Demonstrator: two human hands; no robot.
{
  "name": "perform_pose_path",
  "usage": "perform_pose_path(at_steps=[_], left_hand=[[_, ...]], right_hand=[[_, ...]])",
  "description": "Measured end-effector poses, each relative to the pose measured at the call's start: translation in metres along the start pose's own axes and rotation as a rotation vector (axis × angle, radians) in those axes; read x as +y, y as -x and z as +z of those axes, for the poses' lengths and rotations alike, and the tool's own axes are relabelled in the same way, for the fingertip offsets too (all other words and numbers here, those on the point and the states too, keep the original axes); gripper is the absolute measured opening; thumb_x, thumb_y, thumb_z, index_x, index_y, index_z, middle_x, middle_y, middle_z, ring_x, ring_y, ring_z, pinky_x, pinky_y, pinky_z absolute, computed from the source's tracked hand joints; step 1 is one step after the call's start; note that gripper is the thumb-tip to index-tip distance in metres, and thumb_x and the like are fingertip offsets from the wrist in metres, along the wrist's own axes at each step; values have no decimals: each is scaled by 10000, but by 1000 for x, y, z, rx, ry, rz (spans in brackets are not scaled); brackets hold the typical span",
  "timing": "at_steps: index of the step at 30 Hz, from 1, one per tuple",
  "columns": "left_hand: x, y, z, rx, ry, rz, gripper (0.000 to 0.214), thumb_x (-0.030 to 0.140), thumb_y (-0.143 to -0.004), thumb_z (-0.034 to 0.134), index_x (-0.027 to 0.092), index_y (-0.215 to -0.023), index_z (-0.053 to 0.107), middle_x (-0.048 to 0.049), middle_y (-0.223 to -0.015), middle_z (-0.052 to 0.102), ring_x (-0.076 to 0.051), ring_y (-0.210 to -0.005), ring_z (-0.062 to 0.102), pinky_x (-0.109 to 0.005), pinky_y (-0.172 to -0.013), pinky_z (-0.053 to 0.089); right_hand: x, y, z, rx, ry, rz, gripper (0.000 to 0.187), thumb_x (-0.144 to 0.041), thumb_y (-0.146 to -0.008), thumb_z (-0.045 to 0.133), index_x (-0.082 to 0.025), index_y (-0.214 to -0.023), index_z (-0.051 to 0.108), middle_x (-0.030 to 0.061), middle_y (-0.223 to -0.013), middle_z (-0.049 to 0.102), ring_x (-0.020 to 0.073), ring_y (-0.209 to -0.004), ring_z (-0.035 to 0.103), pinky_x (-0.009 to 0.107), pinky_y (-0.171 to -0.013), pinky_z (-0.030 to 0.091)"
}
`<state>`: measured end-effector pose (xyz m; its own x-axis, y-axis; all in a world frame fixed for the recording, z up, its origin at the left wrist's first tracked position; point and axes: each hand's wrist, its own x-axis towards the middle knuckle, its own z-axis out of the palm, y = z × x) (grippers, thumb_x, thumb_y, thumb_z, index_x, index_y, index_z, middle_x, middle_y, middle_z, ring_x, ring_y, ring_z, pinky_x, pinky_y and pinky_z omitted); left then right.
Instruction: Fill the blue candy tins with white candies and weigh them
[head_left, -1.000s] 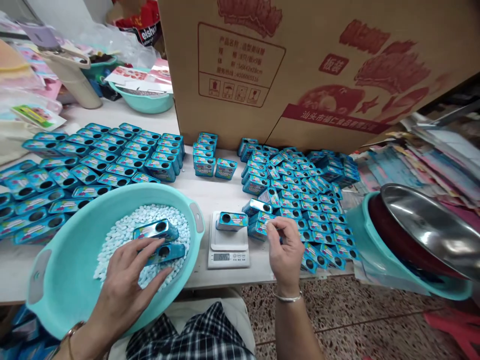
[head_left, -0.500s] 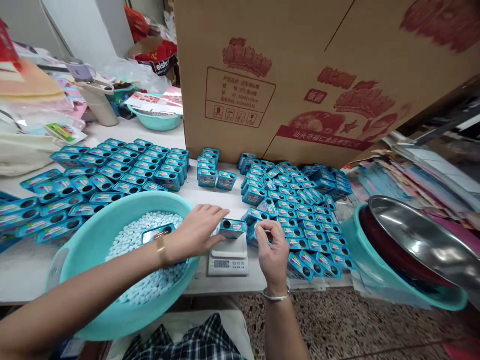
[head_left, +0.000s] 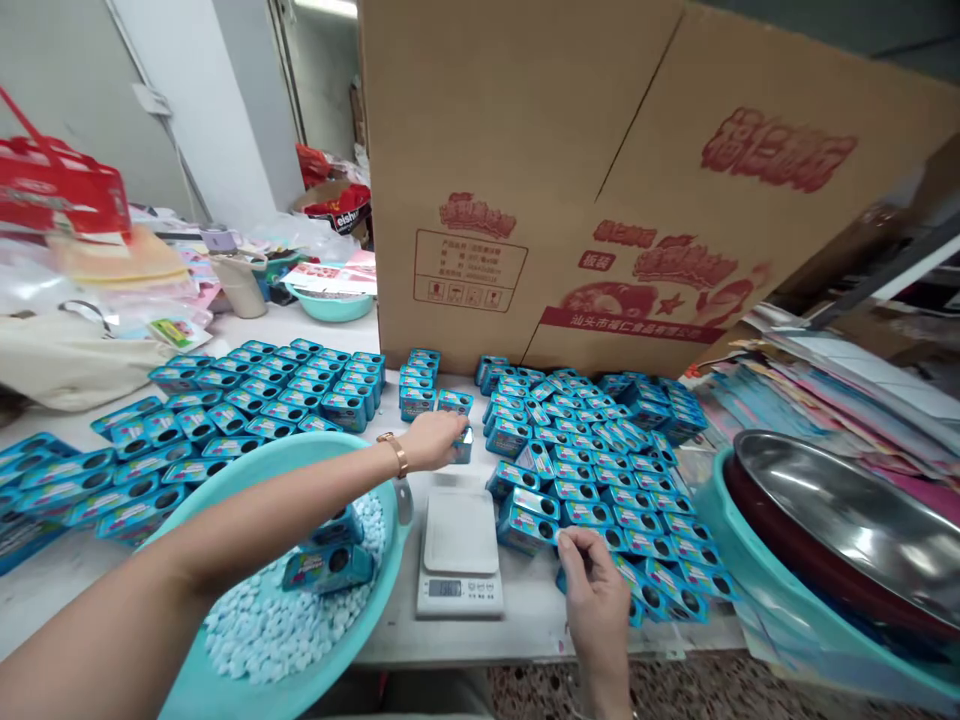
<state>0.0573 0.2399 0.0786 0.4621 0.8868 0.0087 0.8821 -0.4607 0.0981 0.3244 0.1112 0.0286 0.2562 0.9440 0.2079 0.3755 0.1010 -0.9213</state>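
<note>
My left hand (head_left: 435, 440) reaches past the scale and grips a small blue tin (head_left: 463, 447) just in front of another blue tin (head_left: 454, 402). My right hand (head_left: 598, 590) is closed in a pinch beside the front rows of blue tins (head_left: 589, 513); whatever is between its fingertips is too small to make out. Between the hands lies a white digital scale (head_left: 460, 533), its plate bare. At the left, a turquoise basin (head_left: 397, 560) holds pale blue candies (head_left: 259, 625), with blue tins (head_left: 328, 568) lying on them under my left forearm.
A large cardboard box (head_left: 480, 130) stands along the back. More blue tins (head_left: 262, 390) fill the table's left side. Stacked basins with a steel bowl (head_left: 840, 500) stand at the right edge, in front of piled flat packaging (head_left: 817, 390).
My left hand has moved the tin from the scale toward the back. My right hand has shifted right and nearer to me. The camera view has tilted up.
</note>
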Motion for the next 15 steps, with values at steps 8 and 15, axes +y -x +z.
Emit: perform_pose_path(at_steps=[8, 15], left_hand=[[-34, -57, 22, 76, -153, 0, 304, 211, -762, 636, 142, -1053, 580, -178, -1223, 520, -314, -1166, 463, -402, -889, 448], [-54, -108, 44, 30, -222, 32, 411, 361, -819, 667, 128, -1146, 576, -127, -1184, 585, -275, -1136, 530, -486, -988, 416]], right_hand=[[7, -1, 7, -34, -12, -15, 292, -472, -842, 559, -189, -811, 623, 45, -842, 622, 193, -806, 580, 288, -751, 452], [33, 3, 4, 81, 9, 48, 360, -554, -773, 602, -198, -756, 643, 38, -807, 645, 179, -747, 590, 244, -677, 475]])
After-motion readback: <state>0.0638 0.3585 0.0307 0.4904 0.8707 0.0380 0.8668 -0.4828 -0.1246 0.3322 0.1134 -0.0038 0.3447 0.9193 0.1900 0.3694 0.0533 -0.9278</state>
